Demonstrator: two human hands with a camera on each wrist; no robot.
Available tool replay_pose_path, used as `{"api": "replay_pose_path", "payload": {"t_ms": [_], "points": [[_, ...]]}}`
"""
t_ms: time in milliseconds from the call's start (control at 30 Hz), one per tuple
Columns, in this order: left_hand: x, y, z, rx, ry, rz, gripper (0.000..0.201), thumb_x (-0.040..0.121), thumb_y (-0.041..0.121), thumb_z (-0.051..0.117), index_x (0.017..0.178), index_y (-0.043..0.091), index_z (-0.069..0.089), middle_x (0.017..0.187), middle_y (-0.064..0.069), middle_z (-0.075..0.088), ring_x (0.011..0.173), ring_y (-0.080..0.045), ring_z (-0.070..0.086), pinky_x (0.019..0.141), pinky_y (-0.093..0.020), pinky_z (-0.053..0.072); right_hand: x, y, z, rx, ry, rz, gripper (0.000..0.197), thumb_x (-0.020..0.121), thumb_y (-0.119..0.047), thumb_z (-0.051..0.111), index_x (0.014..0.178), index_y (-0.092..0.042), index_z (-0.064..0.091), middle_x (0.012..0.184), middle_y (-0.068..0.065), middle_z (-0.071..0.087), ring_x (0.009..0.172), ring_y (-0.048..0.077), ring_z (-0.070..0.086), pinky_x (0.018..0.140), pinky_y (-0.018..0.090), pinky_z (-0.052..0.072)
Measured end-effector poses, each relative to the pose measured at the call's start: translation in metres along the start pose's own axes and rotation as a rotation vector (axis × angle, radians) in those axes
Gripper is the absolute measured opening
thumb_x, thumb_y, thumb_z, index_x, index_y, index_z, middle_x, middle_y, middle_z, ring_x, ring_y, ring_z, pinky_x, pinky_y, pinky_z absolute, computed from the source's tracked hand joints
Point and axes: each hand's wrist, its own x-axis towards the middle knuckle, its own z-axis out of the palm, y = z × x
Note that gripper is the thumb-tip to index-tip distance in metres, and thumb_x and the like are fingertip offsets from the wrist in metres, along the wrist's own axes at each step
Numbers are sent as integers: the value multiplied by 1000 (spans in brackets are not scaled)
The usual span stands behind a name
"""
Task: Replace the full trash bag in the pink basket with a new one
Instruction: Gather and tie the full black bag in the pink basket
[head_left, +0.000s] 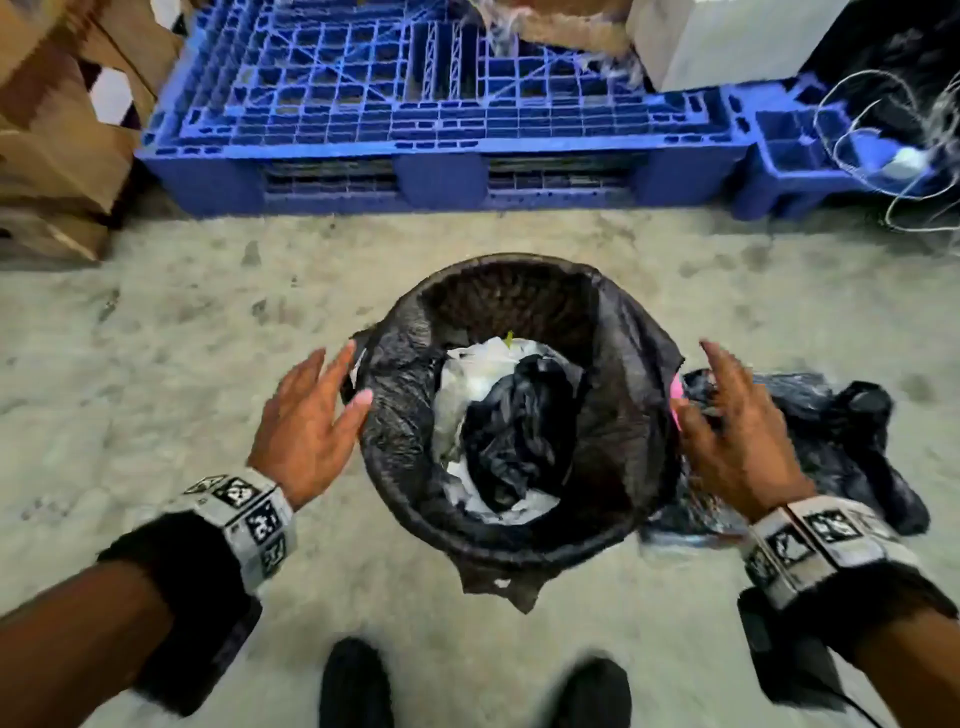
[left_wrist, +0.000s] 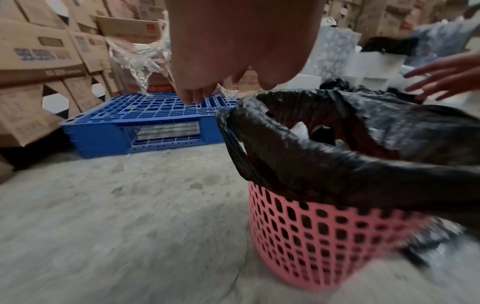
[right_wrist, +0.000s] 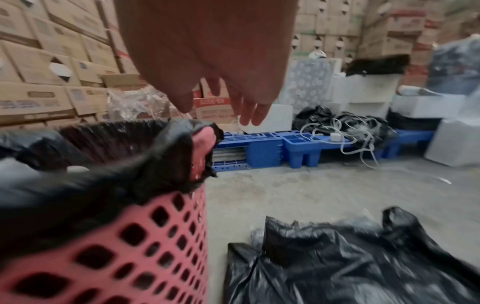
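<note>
The pink basket (left_wrist: 324, 236) stands on the concrete floor, lined with a black trash bag (head_left: 613, 415) folded over its rim. White and black plastic rubbish (head_left: 498, 415) fills its inside. My left hand (head_left: 332, 389) hovers open at the left rim, thumb close to the bag; whether it touches I cannot tell. My right hand (head_left: 711, 395) is open at the right rim, where a bit of pink basket edge (right_wrist: 205, 142) shows. A second black bag (right_wrist: 350, 263) lies crumpled on the floor right of the basket, under my right hand. Neither hand holds anything.
A blue plastic pallet (head_left: 415, 119) lies just beyond the basket. Stacked cardboard boxes (head_left: 52, 130) stand at the left, white foam boxes (head_left: 717, 41) and tangled white straps (head_left: 883, 145) at the right. My black shoes (head_left: 358, 686) are near the basket's front.
</note>
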Motion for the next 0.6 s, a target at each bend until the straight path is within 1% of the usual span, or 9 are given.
{"api": "replay_pose_path", "payload": {"t_ms": [100,200,233,300,367,433,467,533,600], "points": [[29,-7,23,-58,92,3,75,80,65,33,145,30,18,151,-13,33,139,-28,29,114,-46,25,16,21,22,38,-18,-29,74,84,-38,54,145,-12,21,148,19,35,134,31,36,112,42,29],[45,-12,34,-295,144,1,63,86,45,56,142,34,28,137,13,41,122,-10,43,105,-32,33,21,34,37,331,-90,79,87,75,-56,59,144,-43,7,151,-5,27,133,11,35,112,38,29],[45,-17,39,-392,113,-23,64,85,38,61,140,40,30,135,17,41,120,-7,43,106,-31,33,21,38,41,462,-127,94,86,77,-56,61,142,-51,5,148,-12,25,128,1,35,109,32,28],[48,-27,47,-546,71,-30,64,79,37,69,132,53,37,137,16,49,122,-10,48,109,-38,34,24,42,52,673,-182,94,77,84,-39,58,140,-54,8,142,-23,22,113,-26,33,104,22,22],[57,-31,51,-687,79,10,54,78,26,71,118,57,49,125,20,60,116,-9,56,107,-40,38,28,45,56,813,-171,81,77,78,-38,63,138,-54,19,131,-31,31,92,-40,35,95,11,30],[61,-34,54,-717,102,81,54,78,17,71,116,52,54,111,29,66,108,1,60,104,-35,40,33,53,60,829,-111,54,66,84,-20,58,134,-51,29,113,-29,50,76,-33,52,69,1,43],[62,-36,55,-711,103,126,57,75,20,73,119,49,54,109,31,66,106,4,60,103,-34,40,34,55,60,820,-103,29,62,87,-13,55,131,-51,32,105,-25,60,70,-23,61,61,4,47],[62,-33,54,-676,101,194,60,69,27,72,122,46,53,114,25,67,108,-1,61,104,-35,40,32,54,57,775,-65,-14,54,86,-15,58,125,-49,42,88,-11,76,70,-2,71,57,14,53],[58,-34,52,-629,150,207,56,77,24,71,125,45,52,124,17,62,114,-7,57,104,-32,38,30,51,57,762,-22,-59,44,75,-35,65,118,-39,54,90,-4,78,80,6,72,65,16,54]]}}
